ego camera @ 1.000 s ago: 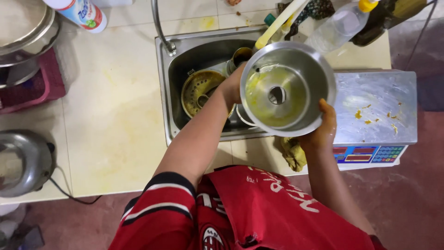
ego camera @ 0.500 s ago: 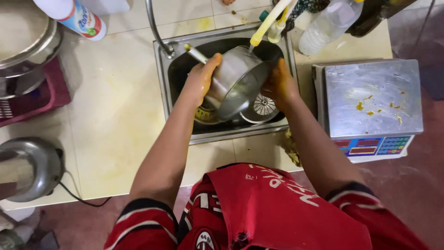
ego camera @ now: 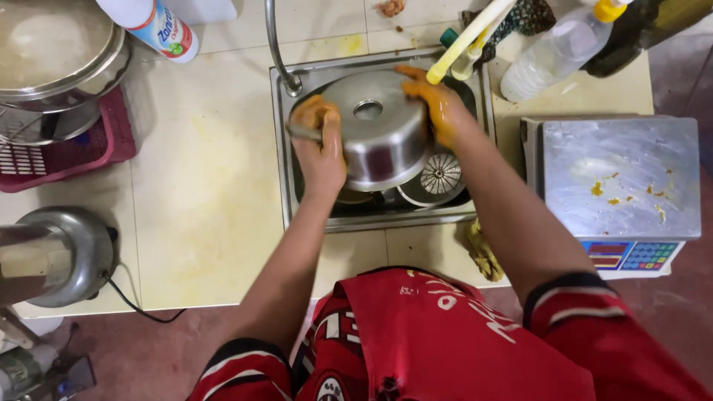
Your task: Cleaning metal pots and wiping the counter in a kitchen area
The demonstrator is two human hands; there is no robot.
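Observation:
A round steel bowl [ego camera: 380,137] with a hole in its base is held upside down over the steel sink [ego camera: 286,178]. My left hand [ego camera: 321,152], stained yellow, grips its left side. On the bowl's right rim rests my right hand [ego camera: 437,104], also yellow-stained. Below the bowl, inside the sink, lie a perforated metal disc [ego camera: 440,174] and other steel parts, mostly hidden. The tap [ego camera: 278,52] curves down at the sink's back left corner.
A digital scale [ego camera: 616,186] with yellow crumbs stands to the right. A plastic bottle [ego camera: 557,48] and yellow-handled tools [ego camera: 468,33] sit behind the sink. Left: steel pots on a red basket [ego camera: 67,152], a spray can [ego camera: 152,26], a steel appliance [ego camera: 56,256]. A yellow cloth [ego camera: 483,249] lies at the counter edge.
The bowl was raised open-side-up towards me, then lowered into the sink and turned over; now its base faces up, with both hands still on it.

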